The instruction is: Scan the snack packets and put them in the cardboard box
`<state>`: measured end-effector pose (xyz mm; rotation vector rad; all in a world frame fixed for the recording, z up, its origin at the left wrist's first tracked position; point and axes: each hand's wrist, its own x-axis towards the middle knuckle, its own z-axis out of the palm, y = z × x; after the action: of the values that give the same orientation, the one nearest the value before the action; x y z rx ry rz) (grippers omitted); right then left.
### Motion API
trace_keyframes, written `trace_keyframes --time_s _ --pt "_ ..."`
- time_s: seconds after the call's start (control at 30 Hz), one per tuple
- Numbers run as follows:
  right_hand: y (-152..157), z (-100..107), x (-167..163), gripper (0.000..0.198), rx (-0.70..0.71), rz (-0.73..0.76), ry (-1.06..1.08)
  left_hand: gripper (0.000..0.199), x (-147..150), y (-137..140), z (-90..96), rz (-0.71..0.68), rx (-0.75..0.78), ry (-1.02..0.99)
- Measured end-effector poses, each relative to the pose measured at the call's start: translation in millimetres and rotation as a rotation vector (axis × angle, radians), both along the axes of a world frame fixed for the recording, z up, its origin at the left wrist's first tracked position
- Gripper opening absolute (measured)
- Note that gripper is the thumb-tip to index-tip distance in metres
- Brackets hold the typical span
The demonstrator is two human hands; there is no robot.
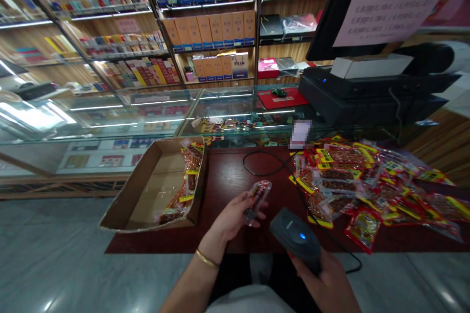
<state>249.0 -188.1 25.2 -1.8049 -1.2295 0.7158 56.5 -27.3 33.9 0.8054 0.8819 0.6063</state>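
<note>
A gold bangle, a pale grey top and dark legwear are worn.

The left hand, fingers half-curled, extends ahead, while the right hand (lower in view) is clasped.

Blurred characters on pink sheet, snack packets, none readable

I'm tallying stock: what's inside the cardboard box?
Packets with yellow and red markings lie overlapping along the right side of the cardboard box; bare cardboard shows on its left. Anything beneath the packets is covered.
</note>
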Motion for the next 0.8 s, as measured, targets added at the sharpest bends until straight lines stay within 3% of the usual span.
trace_keyframes --time_s 0.13,0.53,0.8 --pt "-4.3 -5.5 2.1 0.033 -0.043 0.023 0.024 0.034 -7.9 2.2 -18.6 0.045 -0.05 -0.008" --pt "5.6 -6.6 -1.1 0.045 -0.21 0.294 -0.024 0.032 -25.5 18.7 -21.5 0.16 0.028 0.084" --pt "6.7 0.1 -2.7 0.043 -0.221 0.285 0.025 0.027 -26.4 24.1 -31.9 0.155 0.028 0.142"
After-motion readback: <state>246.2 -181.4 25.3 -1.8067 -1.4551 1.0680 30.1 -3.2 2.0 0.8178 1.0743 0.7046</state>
